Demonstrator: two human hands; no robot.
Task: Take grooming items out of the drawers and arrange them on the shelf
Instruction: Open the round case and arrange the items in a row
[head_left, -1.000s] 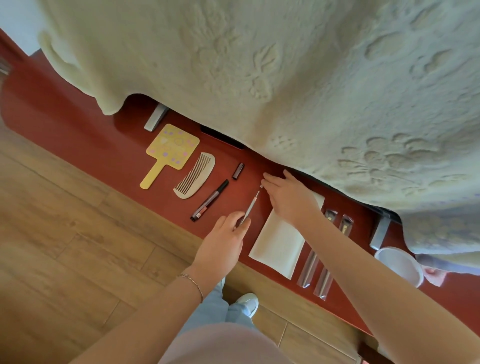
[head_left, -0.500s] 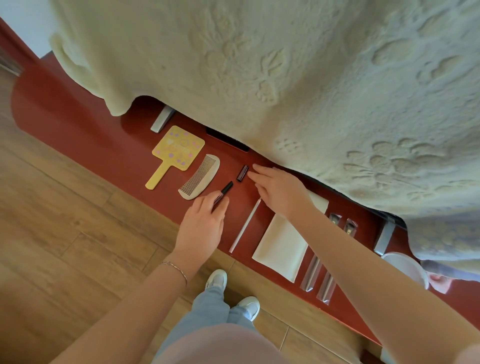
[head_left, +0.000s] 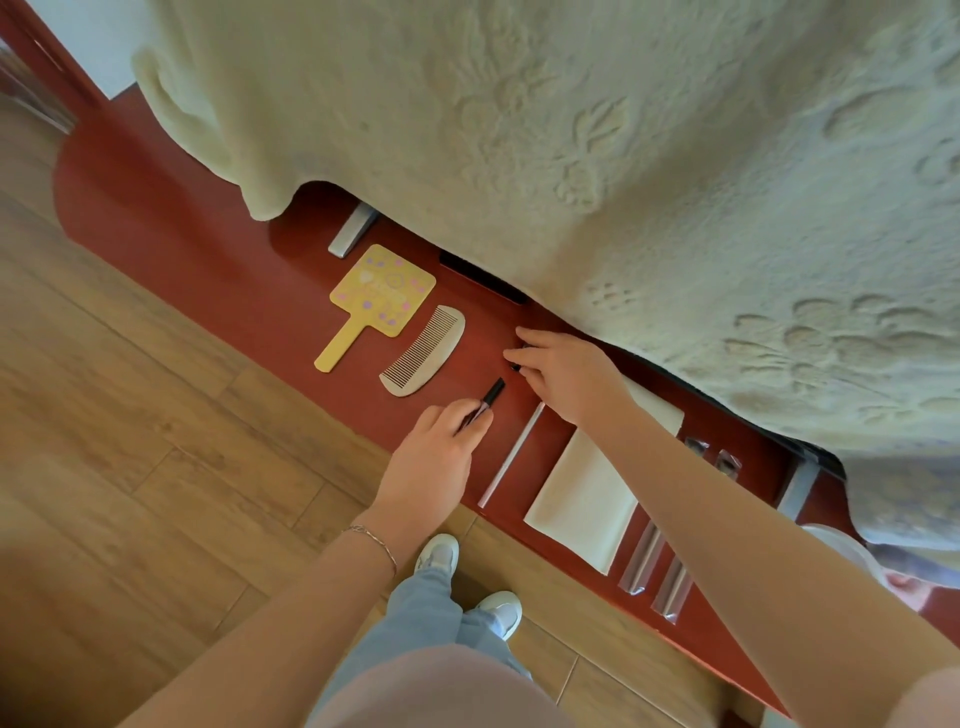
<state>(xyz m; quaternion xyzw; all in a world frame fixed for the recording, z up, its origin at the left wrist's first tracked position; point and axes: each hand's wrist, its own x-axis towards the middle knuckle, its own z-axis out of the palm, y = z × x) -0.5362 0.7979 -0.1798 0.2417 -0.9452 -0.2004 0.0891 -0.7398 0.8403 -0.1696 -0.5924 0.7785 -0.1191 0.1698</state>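
On the red shelf (head_left: 234, 291) lie a yellow hand mirror (head_left: 382, 301), a pale comb (head_left: 423, 353), a black pencil (head_left: 492, 393), a thin white stick (head_left: 511, 454) and a white folded cloth (head_left: 587, 493). My left hand (head_left: 441, 457) rests on the lower end of the black pencil, its fingers closed around it. My right hand (head_left: 566, 374) pinches a small dark tube (head_left: 515, 367) just beyond the pencil's tip; the fingers hide most of the tube.
A cream blanket (head_left: 571, 130) hangs over the shelf's back and hides a black flat object (head_left: 483, 275) in part. Two clear packaged sticks (head_left: 657, 571) lie right of the cloth. Grey brackets (head_left: 353, 231) and a white bowl (head_left: 831, 540) stand at the ends. Wooden floor lies below.
My left hand let go of the white stick, which now lies on the shelf, and moved left onto the black pencil. My right hand shifted left onto the small dark tube.
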